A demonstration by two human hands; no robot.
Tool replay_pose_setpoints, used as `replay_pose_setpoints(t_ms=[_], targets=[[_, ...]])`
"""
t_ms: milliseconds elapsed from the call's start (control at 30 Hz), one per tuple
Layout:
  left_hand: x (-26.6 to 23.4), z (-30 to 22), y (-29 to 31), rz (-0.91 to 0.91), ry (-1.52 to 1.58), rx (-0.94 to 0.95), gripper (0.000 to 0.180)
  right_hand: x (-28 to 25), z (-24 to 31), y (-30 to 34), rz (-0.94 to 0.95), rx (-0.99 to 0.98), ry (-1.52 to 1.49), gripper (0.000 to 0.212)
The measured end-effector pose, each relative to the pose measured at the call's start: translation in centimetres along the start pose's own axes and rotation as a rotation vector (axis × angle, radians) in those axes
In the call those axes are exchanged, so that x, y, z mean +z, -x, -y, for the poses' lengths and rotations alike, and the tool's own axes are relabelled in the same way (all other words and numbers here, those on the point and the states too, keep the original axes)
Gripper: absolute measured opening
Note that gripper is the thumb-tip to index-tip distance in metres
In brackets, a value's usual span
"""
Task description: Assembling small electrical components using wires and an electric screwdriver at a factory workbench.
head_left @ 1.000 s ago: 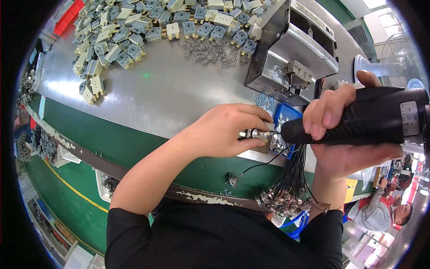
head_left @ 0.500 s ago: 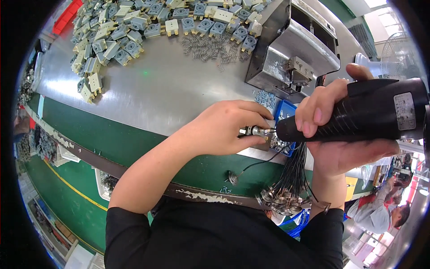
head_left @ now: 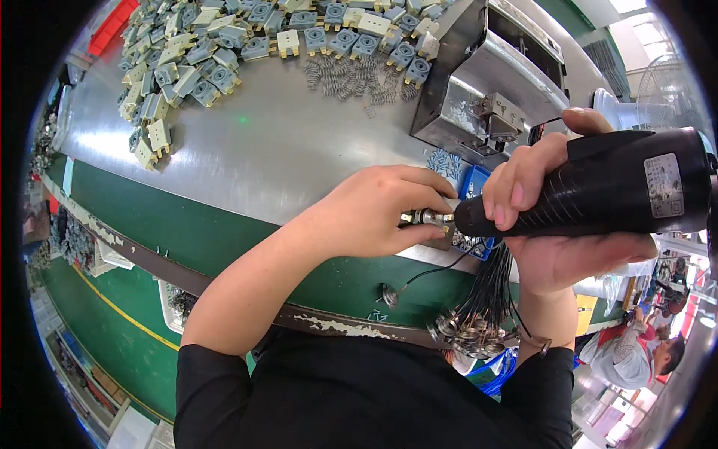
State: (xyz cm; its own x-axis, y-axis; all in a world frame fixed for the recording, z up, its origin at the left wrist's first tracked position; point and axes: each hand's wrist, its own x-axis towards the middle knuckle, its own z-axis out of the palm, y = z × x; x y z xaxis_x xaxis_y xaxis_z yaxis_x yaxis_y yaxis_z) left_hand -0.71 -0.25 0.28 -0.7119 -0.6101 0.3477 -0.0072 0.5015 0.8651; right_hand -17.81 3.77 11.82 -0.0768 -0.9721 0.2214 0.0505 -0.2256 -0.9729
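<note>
My right hand (head_left: 535, 198) is wrapped round a black electric screwdriver (head_left: 609, 183), held nearly level with its nose pointing left. That nose meets a small part with metal terminals (head_left: 428, 217), which my left hand (head_left: 389, 209) pinches between thumb and fingers. Much of the small part is hidden by the fingers, so its exact kind does not show. A black wire (head_left: 449, 267) leads from near the part down to a round metal piece (head_left: 388, 295) on the green mat. Behind the screwdriver's nose stands a blue tray (head_left: 476, 182) with small metal pieces.
Many grey and cream switch-like blocks (head_left: 217, 56) cover the back of the metal table (head_left: 262, 135). Springs (head_left: 351, 77) lie beside them. Blue screws (head_left: 444, 165) sit near a metal fixture (head_left: 490, 97). Black wires with round metal ends (head_left: 471, 333) hang at the front edge. A person (head_left: 628, 352) is at far right.
My right hand has moved the screwdriver slightly left, so its nose now reaches the part. My left hand has stayed almost still.
</note>
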Motion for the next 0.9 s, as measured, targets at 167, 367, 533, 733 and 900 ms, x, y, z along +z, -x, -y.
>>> replay_pose_setpoints(t_ms=[167, 367, 533, 733, 900], targets=[[-0.1, 0.0, 0.0, 0.01, -0.016, -0.002, 0.026, -0.6, -0.2, 0.3, 0.022, -0.012, 0.0, 0.129], [0.1, 0.1, 0.0, 0.003, -0.002, 0.011, 0.027, -1.8, -0.1, 0.7, 0.082, -0.085, -0.018, 0.126], [0.3, 0.3, 0.0, -0.009, -0.015, 0.032, 0.027, -1.9, -0.3, 0.8, 0.125, -0.174, -0.085, 0.123], [0.3, 0.0, 0.3, -0.031, -0.027, 0.017, 0.026, -1.7, -1.0, 1.2, 0.187, -0.257, -0.173, 0.12], [0.4, 0.4, 0.3, -0.042, -0.039, 0.057, 0.026, -2.6, -1.6, 0.7, 0.344, -0.363, -0.16, 0.117]])
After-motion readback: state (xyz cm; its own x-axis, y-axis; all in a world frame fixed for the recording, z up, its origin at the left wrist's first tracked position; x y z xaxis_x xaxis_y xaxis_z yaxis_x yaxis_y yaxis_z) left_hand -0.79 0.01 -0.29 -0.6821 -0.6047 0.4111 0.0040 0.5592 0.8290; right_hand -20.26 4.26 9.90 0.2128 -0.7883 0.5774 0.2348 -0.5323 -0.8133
